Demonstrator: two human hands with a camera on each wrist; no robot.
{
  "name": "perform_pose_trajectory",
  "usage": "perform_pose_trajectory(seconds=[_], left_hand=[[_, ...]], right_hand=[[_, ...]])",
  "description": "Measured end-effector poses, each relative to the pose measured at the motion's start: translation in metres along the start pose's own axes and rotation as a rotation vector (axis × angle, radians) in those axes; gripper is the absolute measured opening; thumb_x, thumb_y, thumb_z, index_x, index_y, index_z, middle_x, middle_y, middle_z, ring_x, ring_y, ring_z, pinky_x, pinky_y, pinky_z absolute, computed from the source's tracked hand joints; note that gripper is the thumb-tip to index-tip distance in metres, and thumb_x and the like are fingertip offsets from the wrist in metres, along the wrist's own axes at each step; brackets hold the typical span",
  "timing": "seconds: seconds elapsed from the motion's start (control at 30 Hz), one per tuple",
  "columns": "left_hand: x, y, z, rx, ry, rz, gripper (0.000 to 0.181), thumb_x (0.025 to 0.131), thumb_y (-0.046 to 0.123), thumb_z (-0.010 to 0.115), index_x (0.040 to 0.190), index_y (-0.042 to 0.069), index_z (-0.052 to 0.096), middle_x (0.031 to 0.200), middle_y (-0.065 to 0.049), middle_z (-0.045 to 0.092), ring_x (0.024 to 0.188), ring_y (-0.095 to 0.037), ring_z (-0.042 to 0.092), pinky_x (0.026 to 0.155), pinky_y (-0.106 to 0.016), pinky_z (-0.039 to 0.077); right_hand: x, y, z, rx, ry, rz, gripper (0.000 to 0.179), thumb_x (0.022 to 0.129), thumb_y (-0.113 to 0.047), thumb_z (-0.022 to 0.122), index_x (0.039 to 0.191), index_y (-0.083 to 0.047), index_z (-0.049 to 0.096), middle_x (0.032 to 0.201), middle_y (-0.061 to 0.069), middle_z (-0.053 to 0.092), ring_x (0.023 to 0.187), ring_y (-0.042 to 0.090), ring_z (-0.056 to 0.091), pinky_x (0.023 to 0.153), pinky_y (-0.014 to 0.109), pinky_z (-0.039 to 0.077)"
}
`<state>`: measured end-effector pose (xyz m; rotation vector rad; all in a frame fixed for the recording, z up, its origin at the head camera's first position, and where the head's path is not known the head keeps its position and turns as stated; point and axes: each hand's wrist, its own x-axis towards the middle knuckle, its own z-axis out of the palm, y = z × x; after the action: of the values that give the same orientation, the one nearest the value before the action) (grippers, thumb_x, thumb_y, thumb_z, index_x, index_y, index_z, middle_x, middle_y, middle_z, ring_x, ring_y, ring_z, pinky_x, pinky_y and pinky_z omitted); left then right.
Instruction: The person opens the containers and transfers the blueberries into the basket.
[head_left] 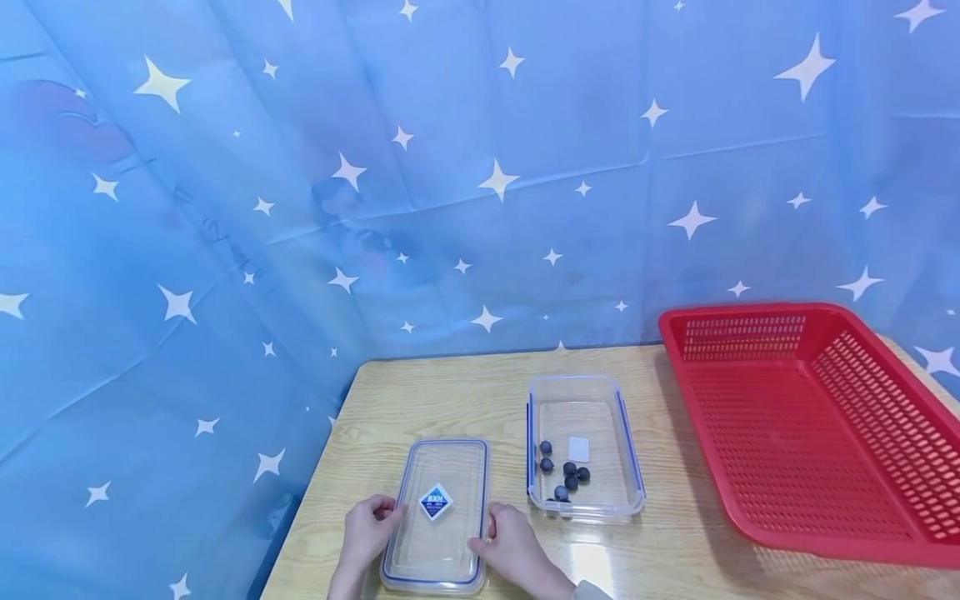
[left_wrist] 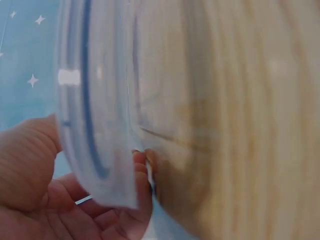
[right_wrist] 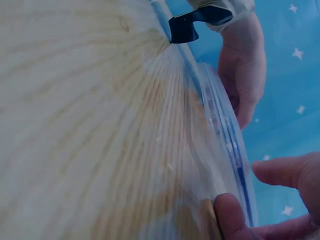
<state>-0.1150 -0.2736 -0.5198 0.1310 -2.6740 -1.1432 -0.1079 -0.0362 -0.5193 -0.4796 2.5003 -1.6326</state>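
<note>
A clear plastic food container with a blue-sealed lid (head_left: 450,550) lies on the wooden table, with a blue and white diamond label on top. My left hand (head_left: 366,532) holds its left edge, thumb at the lid rim and fingers down by the side flap. At the right edge, my right hand (head_left: 517,546) grips the container, its thumb over the rim and fingers against the side wall. In the left wrist view the clear side flap (left_wrist: 117,165) stands out between thumb and fingers.
Right of it stands a second clear container (head_left: 632,446) without a lid, holding several small dark blueberry-like balls (head_left: 571,470) and a white square. A large red plastic basket (head_left: 720,475) sits at the right. A starry blue curtain (head_left: 450,167) hangs behind the table (head_left: 450,392).
</note>
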Motion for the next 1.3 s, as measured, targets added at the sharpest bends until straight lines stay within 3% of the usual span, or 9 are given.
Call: perform_pose_trajectory(seconds=[0.17,0.27,0.4,0.53,0.63,0.77,0.87,1.0,1.3], left_hand=[[0.002,0.014,-0.001,0.133,-0.064,-0.071,0.016,0.081,0.012,0.068,0.081,-0.004,0.068,0.062,0.002,0.054,0.056,-0.009,0.046,0.046,-0.021,0.039],[0.003,0.019,0.0,0.225,-0.089,-0.078,0.015,0.082,0.011,0.067,0.083,-0.004,0.069,0.061,0.002,0.052,0.054,-0.009,0.044,0.045,-0.021,0.038],[0.002,0.024,0.003,0.304,-0.102,-0.086,0.016,0.084,0.009,0.064,0.086,-0.006,0.069,0.06,0.002,0.051,0.052,-0.009,0.045,0.043,-0.021,0.038],[0.001,0.028,0.001,0.307,-0.141,-0.118,0.018,0.085,0.009,0.063,0.089,-0.008,0.068,0.062,0.001,0.053,0.053,-0.01,0.048,0.043,-0.022,0.042],[0.002,0.03,-0.004,0.304,-0.178,-0.141,0.023,0.084,0.011,0.065,0.093,-0.009,0.066,0.068,-0.004,0.058,0.059,-0.014,0.053,0.049,-0.027,0.046],[0.005,0.036,-0.011,0.303,-0.121,-0.146,0.029,0.082,0.012,0.067,0.099,-0.011,0.063,0.078,-0.011,0.062,0.069,-0.022,0.059,0.055,-0.033,0.049],[0.009,0.043,-0.011,0.26,-0.014,-0.076,0.024,0.08,0.007,0.067,0.096,-0.01,0.065,0.076,-0.009,0.063,0.068,-0.021,0.059,0.056,-0.032,0.049],[0.015,0.054,-0.004,0.146,0.061,0.047,0.011,0.079,0.001,0.067,0.088,-0.006,0.068,0.071,-0.004,0.063,0.062,-0.014,0.058,0.056,-0.025,0.048],[0.028,0.087,0.024,-0.116,0.067,0.147,0.007,0.08,-0.001,0.068,0.086,-0.005,0.069,0.073,-0.007,0.066,0.063,-0.012,0.058,0.057,-0.018,0.047]], right_hand=[[0.001,-0.005,-0.001,-0.062,-0.083,0.031,0.035,0.077,-0.013,0.072,0.094,0.013,0.059,0.056,-0.005,0.043,0.045,0.003,0.033,0.039,0.017,0.03],[0.002,-0.009,-0.001,-0.133,-0.113,0.071,0.056,0.077,-0.017,0.073,0.112,0.021,0.052,0.074,0.012,0.06,0.053,0.011,0.045,0.046,0.024,0.041],[0.003,-0.011,0.001,-0.243,-0.119,0.087,0.062,0.076,-0.021,0.073,0.114,0.023,0.05,0.097,0.029,0.061,0.068,0.022,0.055,0.061,0.034,0.05],[0.002,-0.009,-0.004,-0.244,-0.114,0.044,0.037,0.078,-0.02,0.071,0.092,0.013,0.061,0.072,0.012,0.06,0.051,0.012,0.047,0.046,0.026,0.043],[0.002,-0.009,-0.015,-0.187,-0.097,-0.005,0.023,0.079,-0.015,0.069,0.069,0.0,0.056,0.051,-0.006,0.039,0.04,0.002,0.031,0.037,0.017,0.025],[0.003,-0.014,-0.032,-0.067,-0.098,-0.041,0.023,0.081,-0.011,0.067,0.083,0.011,0.062,0.051,-0.011,0.037,0.041,0.0,0.033,0.038,0.016,0.026],[0.002,-0.018,-0.044,0.033,-0.134,-0.052,0.032,0.082,-0.009,0.066,0.1,0.016,0.06,0.059,-0.007,0.048,0.045,0.004,0.045,0.041,0.018,0.037],[0.001,-0.024,-0.055,0.124,-0.166,-0.099,0.026,0.083,-0.007,0.065,0.099,0.014,0.061,0.067,-0.001,0.055,0.05,0.01,0.055,0.044,0.018,0.044],[0.007,-0.032,-0.092,0.17,-0.015,-0.186,0.02,0.084,-0.007,0.066,0.097,0.007,0.063,0.076,0.004,0.061,0.06,0.004,0.053,0.049,0.019,0.048]])
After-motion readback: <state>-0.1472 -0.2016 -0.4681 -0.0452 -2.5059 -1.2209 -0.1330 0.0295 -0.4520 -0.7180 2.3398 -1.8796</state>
